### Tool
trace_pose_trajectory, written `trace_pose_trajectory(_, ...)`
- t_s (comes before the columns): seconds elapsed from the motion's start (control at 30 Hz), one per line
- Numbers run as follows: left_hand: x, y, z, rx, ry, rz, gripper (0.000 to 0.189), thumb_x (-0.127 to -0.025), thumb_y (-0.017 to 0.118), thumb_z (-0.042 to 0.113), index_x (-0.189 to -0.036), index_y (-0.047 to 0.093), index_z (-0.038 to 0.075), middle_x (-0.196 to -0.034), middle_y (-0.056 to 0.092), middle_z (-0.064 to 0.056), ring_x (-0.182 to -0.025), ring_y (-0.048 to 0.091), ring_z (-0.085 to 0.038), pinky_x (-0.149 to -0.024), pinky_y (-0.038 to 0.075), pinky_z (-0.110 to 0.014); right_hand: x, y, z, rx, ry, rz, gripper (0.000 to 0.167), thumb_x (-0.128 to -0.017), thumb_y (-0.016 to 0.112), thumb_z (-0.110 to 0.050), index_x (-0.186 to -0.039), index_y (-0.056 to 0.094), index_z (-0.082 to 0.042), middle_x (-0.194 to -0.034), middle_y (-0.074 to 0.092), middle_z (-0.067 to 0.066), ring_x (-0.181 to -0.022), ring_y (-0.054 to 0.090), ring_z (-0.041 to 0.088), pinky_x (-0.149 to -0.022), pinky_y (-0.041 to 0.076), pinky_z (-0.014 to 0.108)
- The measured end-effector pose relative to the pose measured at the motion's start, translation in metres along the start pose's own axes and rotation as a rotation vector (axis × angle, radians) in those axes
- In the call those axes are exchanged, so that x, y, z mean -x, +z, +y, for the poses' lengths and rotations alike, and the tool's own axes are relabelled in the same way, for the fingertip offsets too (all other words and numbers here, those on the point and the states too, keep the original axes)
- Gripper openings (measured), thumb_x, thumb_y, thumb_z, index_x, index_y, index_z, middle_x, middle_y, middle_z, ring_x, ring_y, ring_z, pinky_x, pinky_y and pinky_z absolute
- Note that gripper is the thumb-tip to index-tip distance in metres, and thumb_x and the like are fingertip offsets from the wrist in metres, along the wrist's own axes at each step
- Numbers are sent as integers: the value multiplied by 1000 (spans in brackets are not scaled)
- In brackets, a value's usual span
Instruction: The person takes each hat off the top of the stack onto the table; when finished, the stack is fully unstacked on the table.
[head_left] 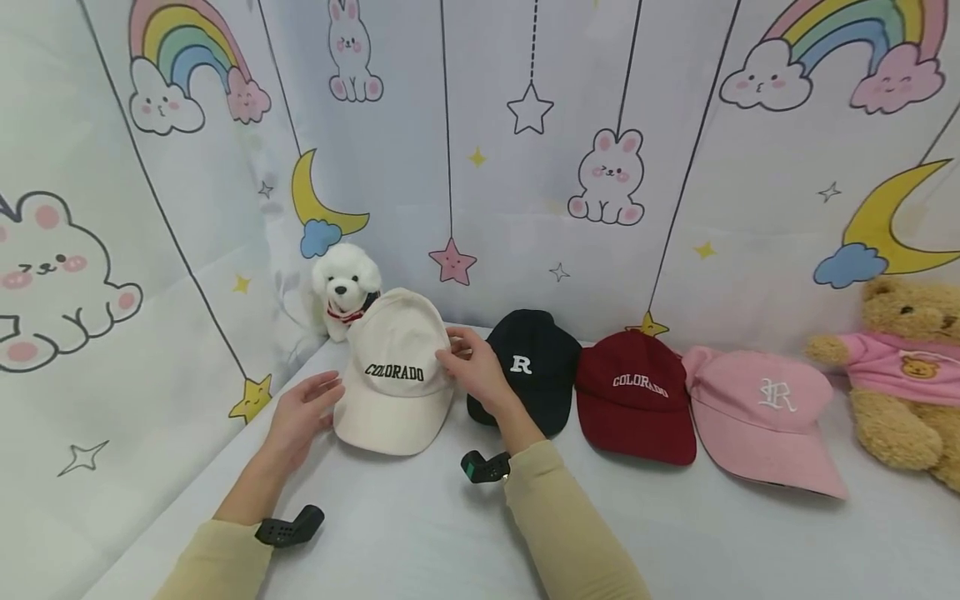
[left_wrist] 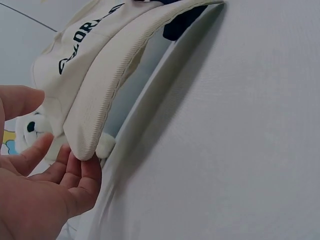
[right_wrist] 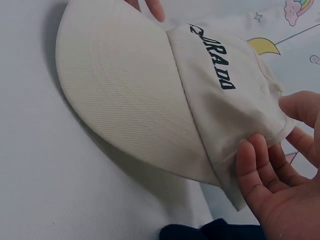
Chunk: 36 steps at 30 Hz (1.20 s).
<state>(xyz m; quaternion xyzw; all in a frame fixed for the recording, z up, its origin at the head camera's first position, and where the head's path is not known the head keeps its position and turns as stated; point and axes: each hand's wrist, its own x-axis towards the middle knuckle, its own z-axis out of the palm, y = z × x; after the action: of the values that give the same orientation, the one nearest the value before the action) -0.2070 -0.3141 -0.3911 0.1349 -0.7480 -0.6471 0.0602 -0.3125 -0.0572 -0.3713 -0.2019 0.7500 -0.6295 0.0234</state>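
A cream cap (head_left: 393,367) with dark COLORADO lettering stands at the left end of a row of caps, its brim toward me. Beside the crown is my right hand (head_left: 474,367); in the right wrist view its bent fingers (right_wrist: 257,155) meet the cap's side, with the thumb by the crown's back edge. To the cap's left, my left hand (head_left: 303,417) has relaxed fingers. From the left wrist view, those fingertips touch the corner of the brim (left_wrist: 87,120), while the thumb stays apart. A gap and a shadow show under the brim.
Right of the cream cap stand a black cap (head_left: 540,383), a dark red cap (head_left: 637,417) and a pink cap (head_left: 765,400). A white plush dog (head_left: 341,279) sits behind it; a teddy bear (head_left: 896,417) sits far right. A printed curtain (head_left: 510,192) backs the white table.
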Motion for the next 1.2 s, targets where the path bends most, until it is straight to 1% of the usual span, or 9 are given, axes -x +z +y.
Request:
trace_pose_trajectory(0.1, -1, 3, 1, 0, 6, 2, 60, -105, 55, 25, -156, 31, 1, -155, 36, -21, -137, 39, -30, -89, 47, -24, -2, -2, 1, -3, 3, 3, 42, -97, 67, -17, -137, 58, -10, -109, 57, 10, -95, 60, 22, -78, 54, 30)
trace_pose_trajectory(0.27, -4, 5, 3, -8, 15, 25, 59, -105, 55, 23, -155, 33, 1, -154, 38, -20, -135, 40, -27, -87, 44, -18, -7, -3, 2, 6, 7, -7, 44, -98, 66, -18, -140, 57, -10, -111, 57, 10, -95, 60, 21, -78, 54, 30)
trace_pose_trajectory(0.37, -6, 7, 3, -10, 20, 31, 58, -105, 55, 23, -154, 34, 1, -153, 39, -21, -133, 41, -27, -87, 44, -18, -11, -4, 2, 24, 4, -8, 44, -98, 66, -19, -140, 57, -10, -111, 57, 10, -95, 61, 21, -78, 54, 30)
trace_pose_trajectory(0.47, -9, 8, 4, -16, 23, 29, 58, -105, 55, 22, -154, 34, 0, -153, 39, -21, -133, 42, -27, -93, 45, -23, -14, -6, 1, 40, 5, -8, 45, -98, 65, -19, -141, 56, -11, -112, 57, 11, -96, 61, 22, -79, 54, 32)
trace_pose_trajectory(0.63, -15, 10, 4, -29, 31, 18, 58, -105, 55, 20, -154, 33, -1, -153, 38, -23, -136, 41, -31, -106, 41, -37, -16, -10, 0, 59, 16, -20, 47, -97, 65, -20, -143, 55, -11, -115, 57, 11, -101, 61, 23, -82, 55, 33)
trace_pose_trajectory(0.73, -20, 12, 4, -32, 34, 9, 58, -104, 55, 18, -154, 33, -2, -153, 38, -24, -137, 40, -33, -109, 38, -42, -19, -12, 2, 70, 22, -28, 48, -97, 65, -19, -143, 55, -11, -116, 58, 11, -101, 60, 23, -82, 55, 33)
trace_pose_trajectory(0.83, -26, 15, 4, -33, 33, 0, 58, -104, 55, 17, -153, 33, -3, -153, 38, -24, -137, 41, -33, -107, 40, -41, -23, -14, 4, 81, 31, -26, 48, -97, 65, -19, -143, 55, -10, -116, 59, 12, -100, 60, 23, -83, 55, 34)
trace_pose_trajectory(1.03, -36, 23, 5, -7, 25, -10, 57, -104, 55, 16, -153, 34, -5, -153, 39, -24, -133, 43, -31, -95, 43, -31, -31, -20, 7, 75, 51, -19, 50, -97, 66, -19, -145, 53, -10, -117, 58, 12, -100, 59, 23, -84, 54, 35)
trace_pose_trajectory(1.2, -42, 28, 1, 8, 19, -3, 57, -104, 54, 16, -153, 34, -5, -152, 39, -24, -129, 44, -29, -89, 44, -28, -34, -23, 11, 85, 61, -36, 51, -98, 66, -19, -146, 52, -11, -117, 57, 12, -99, 59, 23, -85, 54, 35)
